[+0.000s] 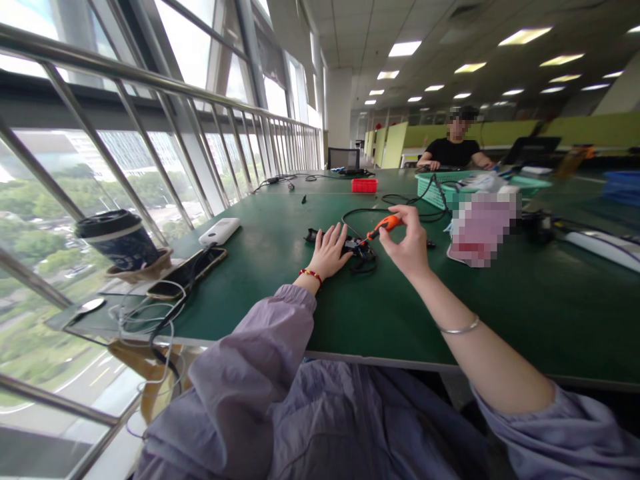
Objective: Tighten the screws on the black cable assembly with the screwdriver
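Flat on a dark device with a black cable (356, 248) lies my left hand (329, 252), its fingers stretched out and a beaded bracelet at the wrist. Part of the device is hidden under that hand, and I cannot make out its kind. My right hand (409, 240) grips an orange-and-black screwdriver (386, 227) by its handle between thumb and fingers. The screwdriver tilts down to the left, its tip end close to the device; whether it touches a screw cannot be seen.
A red basket (364, 185) and a green basket (433, 189) stand farther back on the green table (280, 267). A blurred pink item (483, 230) lies at right. On the left are a paper cup (117, 241), a phone (187, 273) and a white power bank (220, 231). Across sits a person (454, 152).
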Tool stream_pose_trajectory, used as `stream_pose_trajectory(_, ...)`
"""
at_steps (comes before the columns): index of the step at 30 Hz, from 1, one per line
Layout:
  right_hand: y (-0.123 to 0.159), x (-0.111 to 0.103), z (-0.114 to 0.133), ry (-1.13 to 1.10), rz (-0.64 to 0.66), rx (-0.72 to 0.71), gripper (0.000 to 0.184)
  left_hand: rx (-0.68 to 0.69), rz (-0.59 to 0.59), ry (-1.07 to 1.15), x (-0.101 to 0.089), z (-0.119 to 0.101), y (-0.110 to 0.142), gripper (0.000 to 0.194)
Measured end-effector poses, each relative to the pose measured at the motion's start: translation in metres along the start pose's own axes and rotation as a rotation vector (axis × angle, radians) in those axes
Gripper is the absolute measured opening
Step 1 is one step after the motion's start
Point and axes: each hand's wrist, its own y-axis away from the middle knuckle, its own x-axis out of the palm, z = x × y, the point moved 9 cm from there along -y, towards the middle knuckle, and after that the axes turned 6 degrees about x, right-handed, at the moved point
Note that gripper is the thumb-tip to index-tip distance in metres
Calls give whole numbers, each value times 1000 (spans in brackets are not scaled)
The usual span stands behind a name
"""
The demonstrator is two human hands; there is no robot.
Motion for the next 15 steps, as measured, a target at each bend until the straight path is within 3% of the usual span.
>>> stream_pose_trajectory(3, 0, 4, -8, 70, 43, 86, 20, -19, -148, -54, -22, -1, 0, 69)
stream_pose_trajectory(7, 0, 2, -8, 74, 25, 75, 22, -199, -299, -75, -44, 13, 5, 67)
stream_pose_trajectory(11, 1, -1, -1, 21, -18, -17, 37, -289, -314, -54, -42, 25, 8, 67)
stream_pose_trajectory(15, 0, 2, -8, 69, 10, 55, 22, -315, -319, -36, -38, 31, 9, 68)
